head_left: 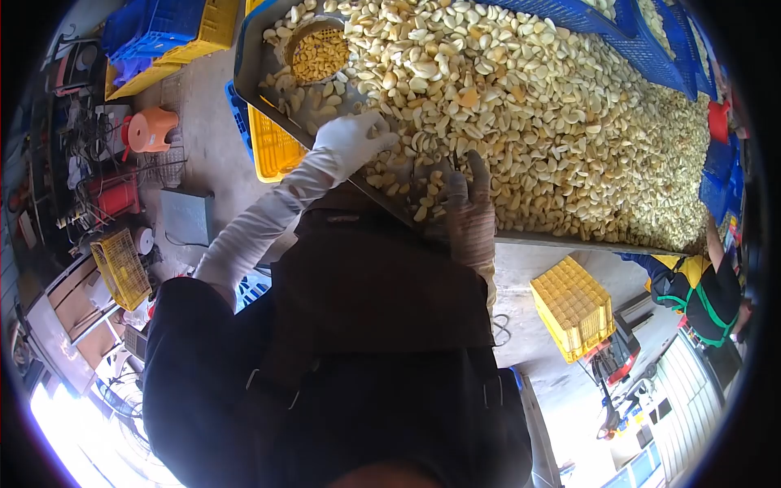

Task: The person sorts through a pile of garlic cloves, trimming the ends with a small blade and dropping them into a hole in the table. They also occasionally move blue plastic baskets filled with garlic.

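Observation:
Peeled garlic cloves point(553, 138) are heaped over a large metal sorting table point(374, 189). My left hand point(351, 140), in a white glove, is over the table's near left corner, its fingers curled together beside loose cloves. Whatever may be in its fingertips is too small to make out. To the right, my right hand point(470, 213) wears a soiled glove and rests at the heap's near edge. A thin dark pointed tool point(455, 159), perhaps a small knife, shows at its fingers. Beyond my left hand, cloves lie in a round opening point(290, 49).
Blue crates point(602, 20) line the table's far side. A yellow crate point(272, 142) sits below its left end. On the floor are an orange stool point(152, 128) and a stacked yellow crate point(572, 309). Another person point(704, 297) is at the far right.

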The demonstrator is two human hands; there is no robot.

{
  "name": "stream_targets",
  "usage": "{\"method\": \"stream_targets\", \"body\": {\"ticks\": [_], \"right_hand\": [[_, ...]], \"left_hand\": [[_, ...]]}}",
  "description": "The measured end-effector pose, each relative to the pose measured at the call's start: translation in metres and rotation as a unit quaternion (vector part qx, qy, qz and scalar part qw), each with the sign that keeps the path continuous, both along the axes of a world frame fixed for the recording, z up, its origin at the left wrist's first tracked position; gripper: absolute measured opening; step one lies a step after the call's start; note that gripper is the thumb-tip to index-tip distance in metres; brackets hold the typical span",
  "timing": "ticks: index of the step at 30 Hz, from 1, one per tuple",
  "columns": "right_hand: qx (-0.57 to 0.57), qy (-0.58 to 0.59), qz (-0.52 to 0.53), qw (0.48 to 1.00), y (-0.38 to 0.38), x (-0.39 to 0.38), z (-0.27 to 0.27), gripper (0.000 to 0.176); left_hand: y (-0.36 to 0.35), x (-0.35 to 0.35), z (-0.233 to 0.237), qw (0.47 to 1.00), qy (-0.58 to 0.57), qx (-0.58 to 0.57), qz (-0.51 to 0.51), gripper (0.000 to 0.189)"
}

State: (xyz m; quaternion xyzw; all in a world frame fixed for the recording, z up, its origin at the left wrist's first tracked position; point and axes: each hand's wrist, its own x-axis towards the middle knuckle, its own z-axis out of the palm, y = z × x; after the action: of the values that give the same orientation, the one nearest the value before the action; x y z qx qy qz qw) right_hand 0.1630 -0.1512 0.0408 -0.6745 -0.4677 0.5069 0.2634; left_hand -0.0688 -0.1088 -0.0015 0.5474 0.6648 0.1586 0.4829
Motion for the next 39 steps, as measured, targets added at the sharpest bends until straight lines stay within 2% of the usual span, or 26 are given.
{"method": "stream_targets", "body": {"ticks": [1,2,5,8,9,10,11,13,14,16,19,20,21,22,23,25,26,27,28,29,31,32,35,37,39], "right_hand": [[0.005,0.000,0.016,1.000,0.000,0.002,-0.004,0.046],[0.011,0.004,0.029,0.999,0.002,0.002,-0.005,0.045],[0.023,0.033,0.050,0.998,0.005,0.000,-0.004,0.043],[0.042,0.090,0.050,0.994,0.008,-0.005,-0.003,0.041],[0.059,0.112,0.051,0.991,0.010,-0.008,-0.003,0.040],[0.090,0.130,0.055,0.986,0.011,-0.013,0.000,0.039],[0.121,0.146,0.060,0.980,0.011,-0.017,0.003,0.038],[0.098,0.154,0.095,0.979,0.022,-0.027,0.013,0.037],[0.087,0.150,0.104,0.979,0.024,-0.030,0.013,0.036],[0.061,0.133,0.111,0.983,0.026,-0.036,0.011,0.034],[0.125,0.089,0.161,0.975,0.028,-0.038,0.007,0.036],[0.164,0.073,0.186,0.966,0.029,-0.038,0.007,0.037],[0.202,0.056,0.211,0.955,0.030,-0.037,0.007,0.038],[0.241,0.039,0.235,0.941,0.031,-0.036,0.009,0.040],[0.155,0.083,0.184,0.967,0.035,-0.028,0.009,0.039],[-0.005,0.173,0.036,0.984,0.042,-0.012,0.010,0.038],[0.003,0.144,0.010,0.990,0.051,-0.001,0.005,0.038],[0.067,0.018,0.038,0.997,0.065,0.012,-0.006,0.039],[0.147,-0.136,0.060,0.978,0.079,0.025,-0.020,0.039],[0.145,-0.259,0.091,0.951,0.091,0.029,-0.026,0.039],[-0.105,-0.342,0.111,0.927,0.112,0.015,-0.014,0.042],[0.051,-0.314,0.103,0.943,0.095,0.017,-0.056,0.052],[0.045,-0.224,0.111,0.967,0.097,-0.040,-0.028,0.063],[0.068,-0.271,0.165,0.946,0.093,-0.074,-0.050,0.066],[0.036,-0.252,0.201,0.946,0.094,-0.083,-0.037,0.067]], "left_hand": [[0.008,0.008,-0.001,0.965,0.221,0.081,-0.113,0.023],[0.013,0.013,-0.015,0.964,0.240,0.065,-0.098,0.027],[0.019,0.018,-0.023,0.947,0.281,0.057,-0.144,0.029],[0.015,-0.004,-0.020,0.985,0.105,0.059,-0.123,0.031],[0.015,-0.009,-0.018,0.997,-0.030,0.011,-0.069,0.029],[0.013,-0.013,-0.013,0.985,-0.166,-0.038,-0.015,0.026],[0.010,-0.014,-0.011,0.949,-0.299,-0.088,0.041,0.024],[0.009,-0.011,-0.004,0.896,-0.417,-0.134,0.067,0.022],[0.008,-0.008,0.006,0.885,-0.435,-0.142,0.081,0.023],[0.007,-0.002,0.026,0.900,-0.413,-0.115,0.077,0.025],[0.010,-0.002,0.043,0.928,-0.351,-0.116,0.040,0.027],[0.007,-0.003,0.043,0.918,-0.370,-0.138,0.044,0.027],[0.008,-0.006,0.051,0.874,-0.440,-0.203,0.046,0.027],[0.007,-0.005,0.052,0.854,-0.470,-0.216,0.054,0.028],[0.009,-0.005,0.051,0.834,-0.499,-0.228,0.062,0.030],[0.024,0.006,0.044,0.869,-0.459,-0.178,0.046,0.031],[0.035,0.019,0.039,0.884,-0.439,-0.153,0.040,0.032],[0.046,0.031,0.033,0.899,-0.417,-0.130,0.033,0.033],[0.056,0.041,0.027,0.912,-0.395,-0.108,0.026,0.034],[0.063,0.048,0.021,0.924,-0.372,-0.086,0.019,0.035],[0.084,0.053,0.007,0.983,-0.178,-0.002,-0.044,0.034],[0.096,0.053,0.002,0.993,-0.077,0.044,-0.075,0.035],[0.104,0.018,0.004,0.986,0.111,0.085,-0.089,0.045],[0.115,-0.014,-0.020,0.968,0.221,0.102,-0.057,0.055],[0.125,-0.059,-0.035,0.949,0.282,0.131,-0.045,0.058]]}}
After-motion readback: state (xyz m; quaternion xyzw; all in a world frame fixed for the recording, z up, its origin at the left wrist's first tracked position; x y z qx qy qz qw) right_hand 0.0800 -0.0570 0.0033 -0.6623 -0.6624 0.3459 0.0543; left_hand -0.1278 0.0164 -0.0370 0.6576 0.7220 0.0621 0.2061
